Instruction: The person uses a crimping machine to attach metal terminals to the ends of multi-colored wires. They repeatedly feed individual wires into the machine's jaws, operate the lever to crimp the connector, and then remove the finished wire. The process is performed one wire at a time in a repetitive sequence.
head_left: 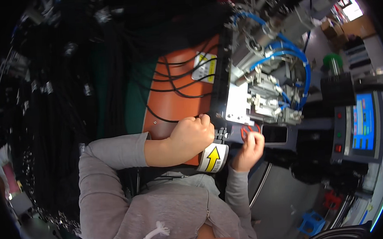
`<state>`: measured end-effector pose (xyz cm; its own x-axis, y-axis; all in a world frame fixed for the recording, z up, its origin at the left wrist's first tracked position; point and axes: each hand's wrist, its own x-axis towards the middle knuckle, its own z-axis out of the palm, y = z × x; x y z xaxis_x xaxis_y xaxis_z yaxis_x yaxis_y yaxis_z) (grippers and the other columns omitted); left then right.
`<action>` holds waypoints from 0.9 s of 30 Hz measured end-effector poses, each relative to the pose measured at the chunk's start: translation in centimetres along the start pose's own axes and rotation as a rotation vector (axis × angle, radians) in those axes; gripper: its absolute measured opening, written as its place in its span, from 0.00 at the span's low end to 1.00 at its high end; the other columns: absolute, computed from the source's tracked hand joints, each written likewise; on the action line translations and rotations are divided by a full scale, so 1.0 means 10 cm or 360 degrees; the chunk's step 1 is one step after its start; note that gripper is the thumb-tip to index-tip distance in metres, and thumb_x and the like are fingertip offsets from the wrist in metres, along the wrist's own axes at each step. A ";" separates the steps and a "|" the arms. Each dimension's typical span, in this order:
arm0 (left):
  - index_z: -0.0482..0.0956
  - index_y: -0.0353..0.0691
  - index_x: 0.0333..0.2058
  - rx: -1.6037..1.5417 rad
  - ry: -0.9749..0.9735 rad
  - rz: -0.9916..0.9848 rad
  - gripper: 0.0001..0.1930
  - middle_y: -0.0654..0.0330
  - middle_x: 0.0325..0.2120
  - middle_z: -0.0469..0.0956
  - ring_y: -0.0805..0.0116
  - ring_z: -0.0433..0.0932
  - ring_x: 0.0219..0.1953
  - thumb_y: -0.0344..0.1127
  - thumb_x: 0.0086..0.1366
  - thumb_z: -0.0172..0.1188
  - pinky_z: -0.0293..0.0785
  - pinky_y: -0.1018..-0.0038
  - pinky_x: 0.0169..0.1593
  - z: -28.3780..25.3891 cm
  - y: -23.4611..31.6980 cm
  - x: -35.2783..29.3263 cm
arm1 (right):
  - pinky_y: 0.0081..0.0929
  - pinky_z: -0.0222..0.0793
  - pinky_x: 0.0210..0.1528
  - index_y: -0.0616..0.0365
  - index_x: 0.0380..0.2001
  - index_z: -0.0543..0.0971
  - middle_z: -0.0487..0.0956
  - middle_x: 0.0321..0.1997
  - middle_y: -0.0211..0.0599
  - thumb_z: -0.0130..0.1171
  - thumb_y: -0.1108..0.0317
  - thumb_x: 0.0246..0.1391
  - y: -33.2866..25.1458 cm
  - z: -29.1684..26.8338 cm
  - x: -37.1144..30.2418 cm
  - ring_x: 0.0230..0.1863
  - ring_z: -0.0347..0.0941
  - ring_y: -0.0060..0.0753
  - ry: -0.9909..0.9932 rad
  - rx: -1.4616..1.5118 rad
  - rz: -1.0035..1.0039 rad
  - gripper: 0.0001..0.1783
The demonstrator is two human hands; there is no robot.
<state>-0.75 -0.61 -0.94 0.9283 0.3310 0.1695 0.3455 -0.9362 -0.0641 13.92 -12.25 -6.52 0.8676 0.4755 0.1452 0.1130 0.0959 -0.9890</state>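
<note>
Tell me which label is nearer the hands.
The yellow-arrow label, beside the left hand; the other label is farther away, on the orange panel.

Two bare hands are seen, one left hand and one right hand. Two grey sleeves are counted. One yellow arrow, one lit screen, three buttons (two red, one green) and one blue plastic stool are found.

Left side dim | glare on metal plate | screen glowing at right | black, curved fisheye rim
</note>
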 end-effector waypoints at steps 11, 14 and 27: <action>0.70 0.24 0.47 0.0056 0.0185 -0.0823 0.44 0.42 0.39 0.72 0.48 0.73 0.44 0.62 0.46 0.66 0.72 0.63 0.45 0.27 -1.93 1.15 | 0.30 0.65 0.27 0.59 0.29 0.76 0.73 0.20 0.35 0.63 0.79 0.41 -0.31 0.12 -0.44 0.21 0.70 0.36 -0.0998 -0.0174 -0.1128 0.09; 0.64 0.19 0.53 -0.0239 -0.0110 -0.0997 0.55 0.35 0.43 0.69 0.40 0.70 0.48 0.68 0.41 0.67 0.70 0.60 0.51 0.49 -2.22 1.57 | 0.28 0.65 0.24 0.56 0.30 0.77 0.73 0.20 0.32 0.67 0.80 0.37 -0.23 0.18 -0.43 0.21 0.70 0.35 -0.1026 -0.0170 -0.1137 0.14; 0.78 0.38 0.44 -0.0534 -0.0576 -0.0773 0.36 0.48 0.39 0.80 0.54 0.80 0.42 0.50 0.33 0.70 0.77 0.66 0.44 0.67 -2.44 2.59 | 0.25 0.64 0.20 0.58 0.34 0.76 0.72 0.17 0.30 0.67 0.78 0.40 -0.15 0.16 -0.37 0.16 0.70 0.32 -0.0988 -0.0149 -0.1255 0.15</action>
<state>15.75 31.60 -1.62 0.6865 0.6861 -0.2407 0.7268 -0.6383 0.2536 9.73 -12.77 -5.51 0.1260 0.6798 0.7225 0.6067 0.5234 -0.5983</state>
